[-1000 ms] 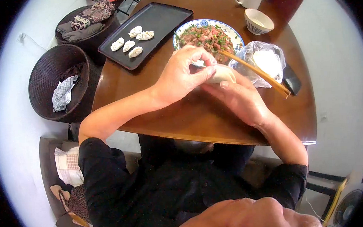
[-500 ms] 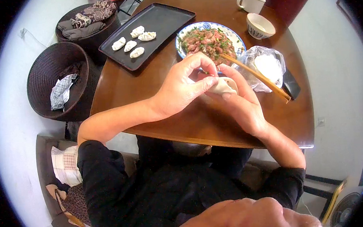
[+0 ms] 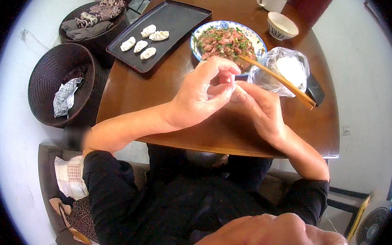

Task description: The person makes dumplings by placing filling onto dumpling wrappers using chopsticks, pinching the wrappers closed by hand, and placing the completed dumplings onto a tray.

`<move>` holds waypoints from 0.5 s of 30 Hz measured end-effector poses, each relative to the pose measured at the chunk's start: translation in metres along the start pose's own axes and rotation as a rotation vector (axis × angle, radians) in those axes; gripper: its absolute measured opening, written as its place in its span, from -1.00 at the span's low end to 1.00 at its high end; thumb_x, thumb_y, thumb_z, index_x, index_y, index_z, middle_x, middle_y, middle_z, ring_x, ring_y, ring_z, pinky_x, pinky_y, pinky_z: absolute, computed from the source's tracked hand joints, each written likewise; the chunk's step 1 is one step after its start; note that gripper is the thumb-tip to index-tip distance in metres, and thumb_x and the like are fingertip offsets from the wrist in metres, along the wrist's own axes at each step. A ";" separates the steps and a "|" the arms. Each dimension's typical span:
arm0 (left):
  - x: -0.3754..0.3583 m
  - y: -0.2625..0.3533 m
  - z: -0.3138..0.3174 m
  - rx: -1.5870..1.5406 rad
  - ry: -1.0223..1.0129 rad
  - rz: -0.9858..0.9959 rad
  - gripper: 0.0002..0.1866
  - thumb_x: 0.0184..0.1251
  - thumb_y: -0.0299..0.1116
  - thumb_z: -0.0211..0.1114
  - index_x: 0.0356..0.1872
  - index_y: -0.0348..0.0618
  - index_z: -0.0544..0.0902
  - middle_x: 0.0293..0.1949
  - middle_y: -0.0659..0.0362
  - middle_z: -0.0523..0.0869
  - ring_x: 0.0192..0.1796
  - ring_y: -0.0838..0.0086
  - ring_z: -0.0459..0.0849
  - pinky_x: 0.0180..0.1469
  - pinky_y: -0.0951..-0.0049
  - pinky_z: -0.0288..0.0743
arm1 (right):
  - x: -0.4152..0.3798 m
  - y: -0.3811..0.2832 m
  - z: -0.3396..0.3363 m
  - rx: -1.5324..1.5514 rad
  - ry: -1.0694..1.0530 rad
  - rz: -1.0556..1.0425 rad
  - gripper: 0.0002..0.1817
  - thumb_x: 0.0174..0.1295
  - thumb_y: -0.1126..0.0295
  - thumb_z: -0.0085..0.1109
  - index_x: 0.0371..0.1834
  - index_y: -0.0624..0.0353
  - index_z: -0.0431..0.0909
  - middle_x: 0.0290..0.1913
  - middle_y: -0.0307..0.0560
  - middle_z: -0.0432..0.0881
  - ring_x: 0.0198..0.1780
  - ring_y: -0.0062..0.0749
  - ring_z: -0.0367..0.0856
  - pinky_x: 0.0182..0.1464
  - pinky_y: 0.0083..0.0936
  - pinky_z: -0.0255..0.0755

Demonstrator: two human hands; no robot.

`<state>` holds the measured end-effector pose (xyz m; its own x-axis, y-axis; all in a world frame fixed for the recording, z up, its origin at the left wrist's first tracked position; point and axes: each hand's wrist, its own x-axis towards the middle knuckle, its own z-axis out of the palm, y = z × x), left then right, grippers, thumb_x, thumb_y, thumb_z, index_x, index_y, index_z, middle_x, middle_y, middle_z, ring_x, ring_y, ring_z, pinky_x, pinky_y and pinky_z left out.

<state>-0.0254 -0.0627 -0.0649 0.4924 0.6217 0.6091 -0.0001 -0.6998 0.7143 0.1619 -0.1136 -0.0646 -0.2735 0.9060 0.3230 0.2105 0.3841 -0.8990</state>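
Note:
Near the plate's front edge, my left hand [image 3: 205, 91] and my right hand [image 3: 261, 108] meet at the fingertips. Between them is a small pale bit of dumpling [image 3: 236, 92], mostly hidden by the fingers; both hands pinch it. Just beyond lies a blue-rimmed plate [image 3: 261, 46] heaped with meat and green filling [image 3: 227, 43]. Chopsticks [image 3: 282, 80] lean from the plate toward the right. A black tray [image 3: 179, 17] at the upper left bears several folded white dumplings [image 3: 148, 53]. To the right sits a clear plastic bag [image 3: 269, 74] with white dough [image 3: 291, 71] in it.
A white mug [image 3: 273, 1] and a patterned bowl [image 3: 282, 27] stand at the back right of the wooden table [image 3: 159, 106]. A black object [image 3: 315, 89] lies beside the bag. Two dark woven baskets [image 3: 37, 93] with cloths are left of the table.
The dumpling, clearly visible in my right hand before, is now mostly covered by the fingers. My right hand has turned and closed in around it. The view has shifted slightly.

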 end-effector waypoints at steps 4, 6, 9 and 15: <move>-0.001 -0.002 0.000 0.058 0.014 0.071 -0.63 0.24 -0.66 0.23 0.06 -0.21 0.42 -0.25 0.21 0.54 -0.19 0.59 0.52 -0.07 0.55 0.45 | -0.001 0.004 -0.001 -0.054 0.026 -0.051 -0.74 0.41 0.41 0.06 0.04 0.33 0.56 -0.22 -0.04 0.69 -0.21 -0.57 0.57 -0.13 -0.57 0.47; 0.000 -0.003 -0.002 0.043 0.010 0.126 -0.58 0.22 -0.66 0.26 0.10 -0.20 0.40 -0.24 0.20 0.55 -0.20 0.59 0.53 -0.08 0.55 0.46 | -0.002 0.006 -0.003 -0.022 0.020 -0.023 -0.74 0.41 0.42 0.05 0.04 0.33 0.56 -0.25 -0.06 0.69 -0.24 -0.59 0.56 -0.16 -0.60 0.46; 0.000 -0.006 -0.003 0.046 0.006 0.129 -0.56 0.23 -0.61 0.29 0.12 -0.19 0.39 -0.22 0.20 0.55 -0.16 0.57 0.52 -0.03 0.52 0.45 | -0.001 0.006 -0.004 -0.039 0.016 0.029 -0.75 0.41 0.43 0.05 0.04 0.32 0.57 -0.28 -0.14 0.67 -0.28 -0.65 0.53 -0.21 -0.64 0.44; 0.002 0.002 -0.005 -0.124 0.038 -0.125 -0.59 0.24 -0.43 0.37 0.07 -0.21 0.45 -0.20 0.22 0.55 -0.07 0.54 0.49 0.04 0.51 0.40 | 0.000 0.004 -0.011 0.068 0.171 0.005 -0.74 0.43 0.43 0.03 0.03 0.39 0.56 -0.14 -0.14 0.67 -0.12 -0.59 0.53 -0.02 -0.61 0.43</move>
<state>-0.0288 -0.0612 -0.0605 0.4620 0.7158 0.5237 -0.0496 -0.5687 0.8211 0.1727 -0.1103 -0.0650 -0.1077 0.9271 0.3590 0.1461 0.3719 -0.9167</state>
